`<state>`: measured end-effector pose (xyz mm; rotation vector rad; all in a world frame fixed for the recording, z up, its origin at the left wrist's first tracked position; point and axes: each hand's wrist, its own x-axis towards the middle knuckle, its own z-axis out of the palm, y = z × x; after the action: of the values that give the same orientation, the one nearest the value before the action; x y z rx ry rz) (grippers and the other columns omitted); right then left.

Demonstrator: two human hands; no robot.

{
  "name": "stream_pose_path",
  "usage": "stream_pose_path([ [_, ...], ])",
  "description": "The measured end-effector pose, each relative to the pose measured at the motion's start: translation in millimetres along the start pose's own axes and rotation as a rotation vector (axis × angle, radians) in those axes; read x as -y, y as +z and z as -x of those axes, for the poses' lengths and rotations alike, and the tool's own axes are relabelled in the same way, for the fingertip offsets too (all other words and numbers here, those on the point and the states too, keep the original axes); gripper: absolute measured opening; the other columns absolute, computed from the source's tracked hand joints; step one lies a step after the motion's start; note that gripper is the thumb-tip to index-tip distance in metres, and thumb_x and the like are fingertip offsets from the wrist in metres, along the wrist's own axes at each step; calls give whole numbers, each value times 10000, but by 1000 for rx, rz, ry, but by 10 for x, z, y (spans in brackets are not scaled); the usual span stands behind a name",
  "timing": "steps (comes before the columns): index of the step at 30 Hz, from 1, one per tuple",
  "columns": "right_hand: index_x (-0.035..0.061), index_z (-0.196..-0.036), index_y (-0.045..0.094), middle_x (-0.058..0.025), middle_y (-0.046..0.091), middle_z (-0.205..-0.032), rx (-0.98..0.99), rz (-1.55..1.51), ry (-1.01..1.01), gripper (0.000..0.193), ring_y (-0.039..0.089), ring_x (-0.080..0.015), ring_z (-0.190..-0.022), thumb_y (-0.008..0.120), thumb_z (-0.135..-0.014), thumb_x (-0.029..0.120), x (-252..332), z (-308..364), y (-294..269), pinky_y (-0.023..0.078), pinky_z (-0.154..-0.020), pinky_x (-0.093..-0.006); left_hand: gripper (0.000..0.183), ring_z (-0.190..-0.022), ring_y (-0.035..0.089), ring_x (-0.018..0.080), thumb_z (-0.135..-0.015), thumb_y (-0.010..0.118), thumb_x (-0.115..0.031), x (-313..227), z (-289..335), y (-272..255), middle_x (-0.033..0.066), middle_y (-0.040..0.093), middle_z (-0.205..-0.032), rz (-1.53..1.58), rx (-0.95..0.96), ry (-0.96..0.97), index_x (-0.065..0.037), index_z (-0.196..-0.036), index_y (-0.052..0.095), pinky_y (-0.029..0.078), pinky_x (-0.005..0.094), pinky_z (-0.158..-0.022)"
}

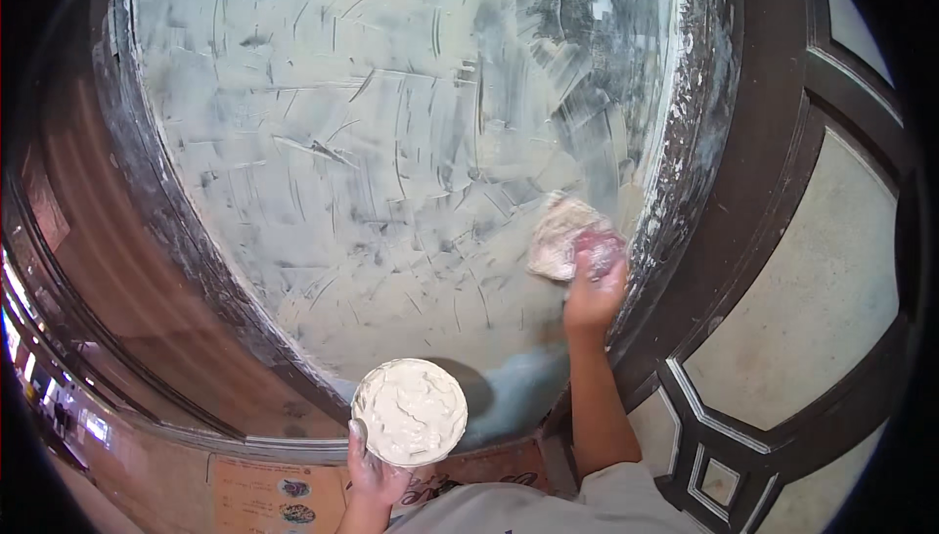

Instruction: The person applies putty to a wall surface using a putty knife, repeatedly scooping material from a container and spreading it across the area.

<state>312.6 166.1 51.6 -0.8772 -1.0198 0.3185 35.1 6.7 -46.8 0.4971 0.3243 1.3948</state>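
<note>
My left hand point(374, 473) holds a round bowl point(464, 392) from below and the side, with the thumb up against its rim. Thick white putty point(413, 412) fills the bowl, its top uneven and creased. At the right of the panel, my right hand point(595, 301) is closed round a flat putty scraper point(555, 238), coated in white paste with a reddish part by the fingers. The scraper lies at the surface of a tall panel point(333, 192), smeared with pale putty in streaks and ridges. Darker grey shows through at the panel's upper right.
A paint-flecked dark frame point(675, 157) borders the panel on the right. Farther right stands dark woodwork with pale inset panels point(812, 289). Brown glossy boards point(147, 231) lie to the left. Printed cardboard point(274, 495) is spread below, near my left arm.
</note>
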Motion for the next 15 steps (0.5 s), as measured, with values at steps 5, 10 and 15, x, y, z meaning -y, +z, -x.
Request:
stream_pose_path([
  [5,-35,-1068,601,-157,670,-976,227,308,-60,282,642,-197,-951,690,-918,186,-344,181,80,517,-833,-367,718,-1421,359,388,-996,415,-557,-91,20,-127,151,307,-1587,4,8,-56,-124,-1551,276,346,596,-1125],
  [10,-60,-1094,585,-135,693,-965,115,-77,-27,305,661,-235,-881,699,-921,164,-60,168,202,519,-821,-344,719,-1414,370,383,-991,428,-558,-177,69,-190,141,322,-1582,13,-52,-26,-129,-1550,281,344,590,-1125],
  [15,-1,-1127,584,-98,664,-950,14,112,-79,288,629,-172,-851,696,-908,149,-243,133,49,505,-767,-320,734,-1424,356,387,-988,428,-565,-201,40,-98,146,305,-1589,-1,2,-32,-128,-1555,265,331,603,-1130],
])
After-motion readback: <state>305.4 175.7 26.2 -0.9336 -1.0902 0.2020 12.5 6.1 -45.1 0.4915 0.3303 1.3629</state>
